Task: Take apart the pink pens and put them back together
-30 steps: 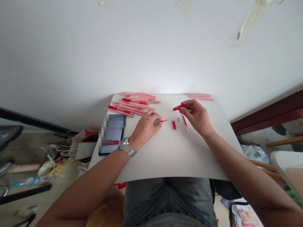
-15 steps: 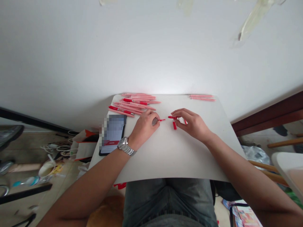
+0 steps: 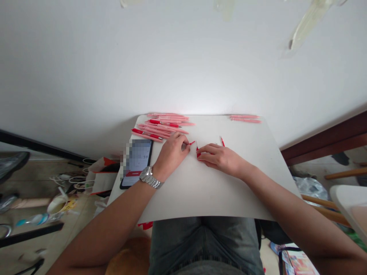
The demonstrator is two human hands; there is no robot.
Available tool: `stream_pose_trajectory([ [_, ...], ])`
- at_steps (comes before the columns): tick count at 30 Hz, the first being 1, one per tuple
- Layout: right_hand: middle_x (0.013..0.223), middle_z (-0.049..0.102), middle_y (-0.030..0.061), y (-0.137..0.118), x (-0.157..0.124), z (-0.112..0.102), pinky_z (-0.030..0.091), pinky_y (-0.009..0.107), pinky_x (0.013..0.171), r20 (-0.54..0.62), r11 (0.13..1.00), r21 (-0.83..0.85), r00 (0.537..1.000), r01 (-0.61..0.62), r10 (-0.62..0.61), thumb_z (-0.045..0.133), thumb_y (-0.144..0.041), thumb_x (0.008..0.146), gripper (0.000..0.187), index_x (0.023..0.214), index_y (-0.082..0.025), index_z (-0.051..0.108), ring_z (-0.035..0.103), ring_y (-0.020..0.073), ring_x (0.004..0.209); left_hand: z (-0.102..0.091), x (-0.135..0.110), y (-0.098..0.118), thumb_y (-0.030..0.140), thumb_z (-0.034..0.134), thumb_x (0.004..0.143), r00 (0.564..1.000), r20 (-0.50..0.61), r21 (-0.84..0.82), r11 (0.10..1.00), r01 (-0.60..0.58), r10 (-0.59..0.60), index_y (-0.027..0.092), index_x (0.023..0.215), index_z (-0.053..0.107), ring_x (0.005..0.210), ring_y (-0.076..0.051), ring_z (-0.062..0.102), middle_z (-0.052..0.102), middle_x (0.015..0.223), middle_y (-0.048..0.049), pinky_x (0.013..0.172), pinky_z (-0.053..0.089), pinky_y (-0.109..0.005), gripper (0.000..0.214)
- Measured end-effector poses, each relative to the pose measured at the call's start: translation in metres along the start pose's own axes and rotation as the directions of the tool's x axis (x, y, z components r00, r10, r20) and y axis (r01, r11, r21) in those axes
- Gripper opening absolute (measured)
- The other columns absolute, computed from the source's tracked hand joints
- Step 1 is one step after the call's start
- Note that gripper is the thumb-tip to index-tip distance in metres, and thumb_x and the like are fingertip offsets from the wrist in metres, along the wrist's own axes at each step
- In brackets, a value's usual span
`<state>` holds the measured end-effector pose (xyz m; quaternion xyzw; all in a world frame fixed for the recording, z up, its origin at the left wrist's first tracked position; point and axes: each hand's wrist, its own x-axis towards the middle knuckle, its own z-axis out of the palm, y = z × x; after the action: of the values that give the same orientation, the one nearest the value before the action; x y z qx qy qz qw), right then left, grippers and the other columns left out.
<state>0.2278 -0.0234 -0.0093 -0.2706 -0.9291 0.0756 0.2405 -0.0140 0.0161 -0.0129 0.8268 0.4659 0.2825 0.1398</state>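
So, wht table (image 3: 206,194) w/ red pens (image 3: 173,125), nr wall (image 3: 183,57).

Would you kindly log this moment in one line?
left hand grip: thin red piece | right hand grip: red pen part | pink pen pile: far left

White wall (image 3: 183,61) beyond the left grip (image 3: 173,152) and right grip (image 3: 218,157), brightest directly past them; a pale strip (image 3: 306,26) marks it beyond and right. White table (image 3: 206,198), round-cornered, beneath both, its far edge along the wall. Well left of the left grip: black bar (image 3: 43,146), pale floor (image 3: 82,210). Well right of the right grip: dark reddish-brown woodwork (image 3: 321,137).
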Motion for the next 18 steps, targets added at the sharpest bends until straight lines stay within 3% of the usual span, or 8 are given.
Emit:
stream_pose_trajectory([
  [4, 0.126, 0.073, 0.0154, 0.0, -0.001, 0.004, 0.064, 0.042, 0.091, 0.042, 1.0, 0.0, 0.999, 0.003, -0.003, 0.057, -0.013, 0.104, 0.021, 0.118, -0.018, 0.072, 0.071, 0.0269, 0.113, -0.001, 0.001, -0.002, 0.012, 0.071, 0.093, 1.0, -0.003, 0.005, 1.0, 0.015, -0.015, 0.02, 0.085, 0.064, 0.099, -0.024, 0.065, 0.066, 0.1, -0.0059, 0.083, 0.054, -0.037, 0.014],
  [11, 0.123, 0.075, 0.0152, 0.0, 0.0, 0.0, 0.064, 0.042, 0.089, 0.012, 0.999, 0.036, 1.0, -0.012, 0.012, 0.056, -0.016, 0.105, 0.021, 0.117, -0.018, 0.073, 0.072, 0.027, 0.109, -0.001, 0.0, -0.001, 0.01, 0.07, 0.093, 0.999, -0.03, -0.048, 0.999, 0.016, -0.017, 0.021, 0.087, 0.063, 0.098, -0.022, 0.066, 0.068, 0.106, -0.0055, 0.086, 0.055, -0.036, 0.014],
  [15, 0.126, 0.074, 0.0146, 0.001, 0.0, -0.004, 0.063, 0.041, 0.09, -0.044, 0.993, 0.108, 0.997, -0.057, 0.062, 0.055, -0.018, 0.106, 0.021, 0.12, -0.02, 0.072, 0.072, 0.0258, 0.11, -0.004, 0.0, 0.002, 0.009, 0.069, 0.092, 0.998, -0.058, -0.075, 0.997, 0.024, -0.028, 0.02, 0.087, 0.061, 0.094, -0.019, 0.066, 0.068, 0.119, -0.0056, 0.086, 0.055, -0.035, 0.015],
  [18, 0.126, 0.073, 0.0126, 0.0, -0.001, -0.006, 0.062, 0.041, 0.093, -0.136, 0.979, 0.14, 0.977, -0.146, 0.165, 0.057, -0.019, 0.106, 0.025, 0.127, -0.023, 0.069, 0.072, 0.025, 0.111, -0.006, 0.001, 0.007, 0.009, 0.069, 0.093, 0.997, -0.076, -0.105, 0.994, 0.0, -0.008, 0.02, 0.089, 0.061, 0.085, -0.015, 0.063, 0.068, 0.121, -0.0046, 0.083, 0.055, -0.033, 0.015],
])
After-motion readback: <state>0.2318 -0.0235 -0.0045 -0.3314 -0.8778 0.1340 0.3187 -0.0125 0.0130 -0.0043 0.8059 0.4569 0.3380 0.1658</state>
